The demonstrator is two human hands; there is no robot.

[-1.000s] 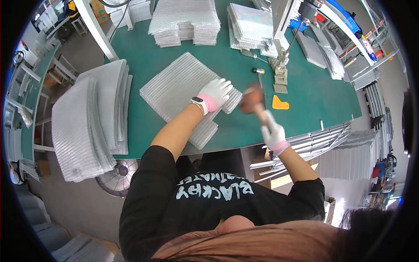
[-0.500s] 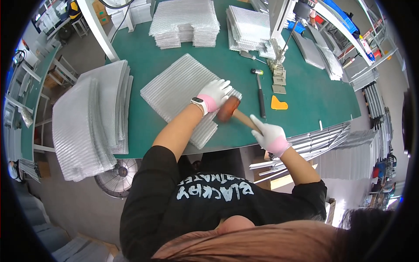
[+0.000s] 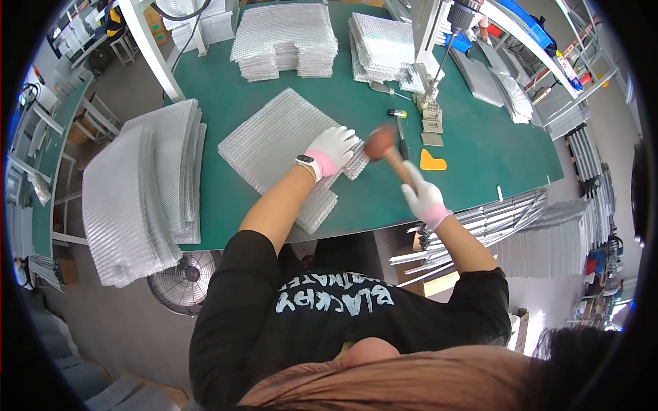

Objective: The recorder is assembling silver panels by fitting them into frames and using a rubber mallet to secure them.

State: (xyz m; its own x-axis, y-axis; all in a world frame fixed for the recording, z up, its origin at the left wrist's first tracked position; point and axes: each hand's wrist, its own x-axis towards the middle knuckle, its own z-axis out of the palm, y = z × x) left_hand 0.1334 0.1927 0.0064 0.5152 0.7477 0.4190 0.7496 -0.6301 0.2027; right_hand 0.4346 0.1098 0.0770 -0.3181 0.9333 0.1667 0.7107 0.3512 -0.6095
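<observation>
My left hand [image 3: 332, 152], in a white and pink glove, lies with fingers outstretched on a stack of silvery ribbed sheets [image 3: 274, 133]. The stack sits at an angle on the green table and has a notch in its near right side. In my gloved right hand [image 3: 426, 198] is the wooden handle of a mallet [image 3: 379, 142]. Its reddish-brown head is blurred and hangs just right of the stack's right corner, apart from the sheets. Behind it lies a small hammer [image 3: 397, 114] with a yellow and black head, its dark handle partly covered.
Beyond the hammer are small metal blocks [image 3: 432, 127] below a drill-like spindle [image 3: 466, 12], and a screwdriver [image 3: 384, 89]. A yellow flat piece [image 3: 432, 161] lies to the right. More sheet stacks stand at the back [image 3: 284, 41] and left [image 3: 130, 198]. A floor fan [image 3: 188, 277] is below left.
The mallet has risen and swung right, away from the sheets' corner, with my right hand moving slightly up. My left hand stays on the stack.
</observation>
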